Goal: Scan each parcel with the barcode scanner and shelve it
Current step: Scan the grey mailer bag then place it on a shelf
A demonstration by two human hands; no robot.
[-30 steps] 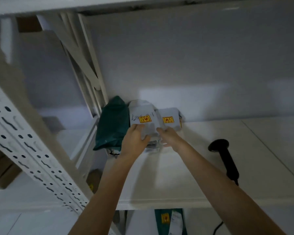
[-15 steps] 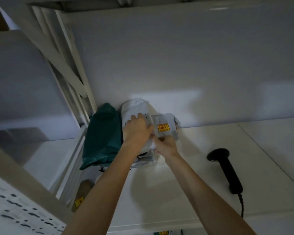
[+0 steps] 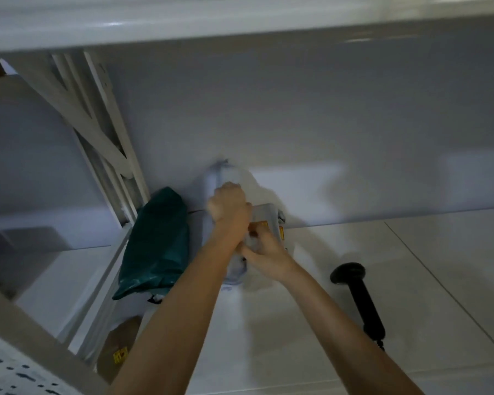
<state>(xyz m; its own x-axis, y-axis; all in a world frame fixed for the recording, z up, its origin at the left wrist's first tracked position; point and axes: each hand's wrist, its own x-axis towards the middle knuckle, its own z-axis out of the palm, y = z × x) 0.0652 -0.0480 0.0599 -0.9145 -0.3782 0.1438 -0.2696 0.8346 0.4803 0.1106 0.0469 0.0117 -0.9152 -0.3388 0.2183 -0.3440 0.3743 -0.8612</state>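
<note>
Head view: both hands work at the back of the shelf (image 3: 340, 280). Since half a second ago the left hand (image 3: 228, 206) has climbed and closed its fingers over the top of the tall grey parcel (image 3: 211, 181), standing it against the wall. The right hand (image 3: 264, 250) pinches the smaller grey parcel (image 3: 268, 216) beside it. Shelving looks nearly finished. Barcode scanner (image 3: 360, 297) lies unheld to the right. Green parcel (image 3: 157, 240) leans left. Yellow labels show, now mostly covered; their print is unreadable.
</note>
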